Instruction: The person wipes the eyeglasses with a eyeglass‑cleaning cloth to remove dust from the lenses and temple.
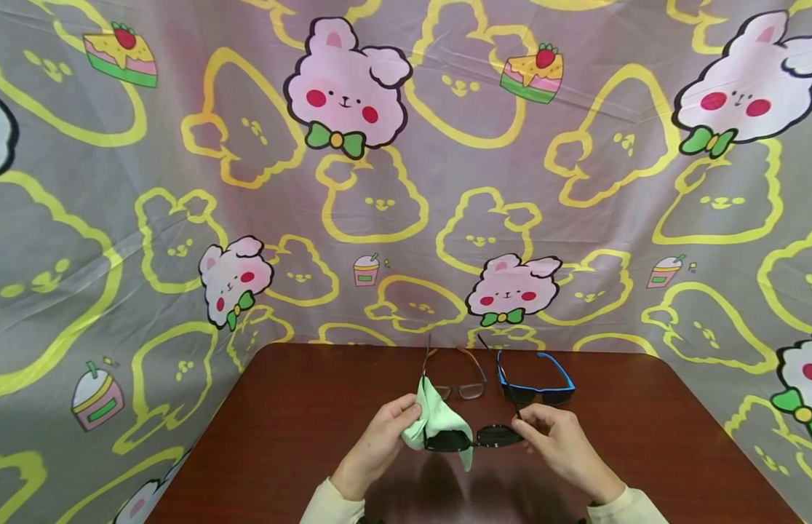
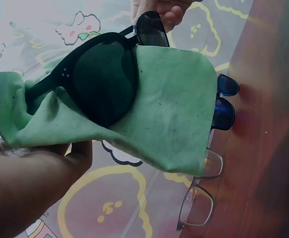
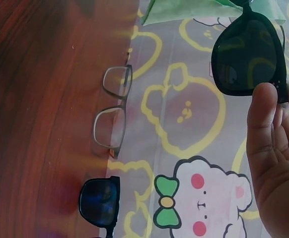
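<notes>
Black sunglasses are held up above the table between both hands, lenses toward the wearer of the head camera. My left hand grips a light green cloth that is wrapped about the temple hinge at one end of the frame. In the left wrist view the cloth spreads behind one dark lens. With thumb and fingers my right hand pinches the other end of the frame, by the hinge; the right wrist view shows the thumb at the lens's lower corner.
On the brown table, behind the hands, lie clear-lensed eyeglasses with thin frames. To their right sit blue-framed sunglasses with dark lenses. A patterned cloth backdrop rises at the table's back and sides.
</notes>
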